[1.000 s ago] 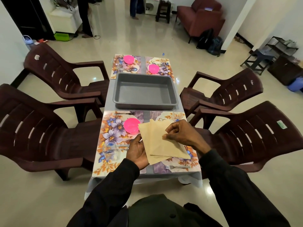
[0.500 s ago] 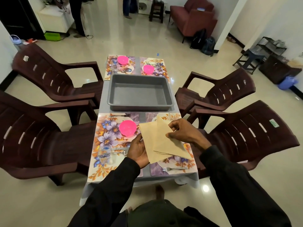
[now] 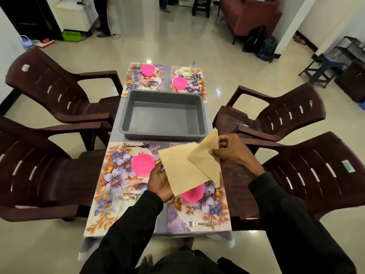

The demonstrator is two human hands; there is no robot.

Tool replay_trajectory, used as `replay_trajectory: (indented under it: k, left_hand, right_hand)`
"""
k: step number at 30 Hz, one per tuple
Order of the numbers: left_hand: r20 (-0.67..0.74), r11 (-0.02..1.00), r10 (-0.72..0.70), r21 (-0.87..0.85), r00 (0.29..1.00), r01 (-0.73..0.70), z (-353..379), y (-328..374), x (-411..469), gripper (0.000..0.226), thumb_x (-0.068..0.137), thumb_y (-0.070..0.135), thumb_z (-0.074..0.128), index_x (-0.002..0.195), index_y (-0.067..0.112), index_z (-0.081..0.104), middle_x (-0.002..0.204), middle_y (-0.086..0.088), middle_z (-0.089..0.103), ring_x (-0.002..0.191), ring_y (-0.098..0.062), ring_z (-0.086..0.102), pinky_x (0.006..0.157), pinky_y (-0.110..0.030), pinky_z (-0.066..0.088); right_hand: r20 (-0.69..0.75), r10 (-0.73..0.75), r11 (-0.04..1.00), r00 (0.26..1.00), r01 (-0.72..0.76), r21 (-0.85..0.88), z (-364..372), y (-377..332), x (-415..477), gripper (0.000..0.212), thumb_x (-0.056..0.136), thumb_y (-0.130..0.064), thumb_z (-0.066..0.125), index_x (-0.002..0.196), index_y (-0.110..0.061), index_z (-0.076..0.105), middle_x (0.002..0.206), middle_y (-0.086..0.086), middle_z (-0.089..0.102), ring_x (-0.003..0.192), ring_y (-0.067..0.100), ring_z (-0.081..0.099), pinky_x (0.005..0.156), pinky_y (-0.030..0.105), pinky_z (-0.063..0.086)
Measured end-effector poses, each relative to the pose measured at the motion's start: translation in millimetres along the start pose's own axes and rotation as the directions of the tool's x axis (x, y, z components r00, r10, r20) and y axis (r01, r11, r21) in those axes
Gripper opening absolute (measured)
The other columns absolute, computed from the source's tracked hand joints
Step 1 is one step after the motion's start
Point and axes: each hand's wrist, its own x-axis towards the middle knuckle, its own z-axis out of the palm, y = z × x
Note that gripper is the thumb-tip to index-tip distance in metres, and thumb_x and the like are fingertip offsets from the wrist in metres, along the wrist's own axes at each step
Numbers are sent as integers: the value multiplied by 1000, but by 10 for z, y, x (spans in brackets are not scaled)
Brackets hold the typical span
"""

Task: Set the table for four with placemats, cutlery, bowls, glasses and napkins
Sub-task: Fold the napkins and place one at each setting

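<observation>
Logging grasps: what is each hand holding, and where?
The left hand grips the napkin stack at its left edge; the right hand pinches the top napkin near its upper corner.

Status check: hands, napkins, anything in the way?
Left hand holds napkin stack; right hand pinches top napkin, tilted up. No napkin seen on placemats yet. Gray tray sits mid-table.

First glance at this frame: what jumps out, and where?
Mid-frame, over the near floral placemats, the left hand grips a tan napkin stack, while the right hand pinches a single napkin tilted up above its right side. Next come four bright pink bowls, one per placemat, two near and two far. They sit around an empty grey tray at the centre of the table.
</observation>
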Motion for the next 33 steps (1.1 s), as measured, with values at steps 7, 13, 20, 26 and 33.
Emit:
replay_trajectory:
  k: [7, 13, 20, 26, 33]
  left_hand:
    - [-33, 993, 122, -8, 992, -122, 240, 128, 540, 57, 85, 41, 62, 137, 18, 60, 128, -17, 69, 105, -40, 71, 78, -56, 60]
    - [-77, 972, 224, -60, 972, -229, 126, 237, 855, 60, 106, 49, 25, 136, 12, 63, 145, -15, 56, 127, -37, 59, 107, -58, 45]
    - [-112, 949, 300, -64, 947, -308, 98, 256, 859, 58, 83, 49, 68, 133, 20, 66, 129, -10, 69, 112, -34, 69, 82, -50, 60]
    - [-165, 922, 358, -94, 919, -376, 81, 251, 898, 55, 87, 51, 59, 136, 24, 61, 121, -4, 72, 109, -28, 71, 83, -46, 60]
    - [-201, 925, 338, -110, 919, -364, -30, 240, 900, 45, 92, 51, 54, 121, 22, 72, 120, -5, 74, 110, -29, 71, 85, -47, 60]
  right_hand:
    - [-197, 153, 915, 968, -64, 397, -596, 646, 713, 29, 86, 5, 74, 106, -11, 61, 94, -6, 70, 83, 6, 69, 59, 19, 58]
    - [-186, 374, 739, 908, -171, 652, -524, 1372, 1408, 22, 87, 5, 73, 106, -1, 64, 95, 7, 72, 85, 20, 72, 57, 23, 59]
    - [-53, 649, 413, 759, -292, 863, 22, 1995, 1831, 25, 87, 11, 69, 109, 3, 59, 116, 23, 70, 89, 29, 72, 60, 35, 63]
    - [151, 686, 184, 712, -371, 910, 557, 2027, 2043, 21, 88, 14, 65, 93, 0, 50, 115, 26, 65, 80, 28, 70, 88, 46, 58]
    - [439, 540, 276, 718, -644, 713, 909, 2297, 2174, 41, 94, -21, 67, 131, -10, 55, 144, 13, 52, 118, 28, 58, 95, 31, 53]
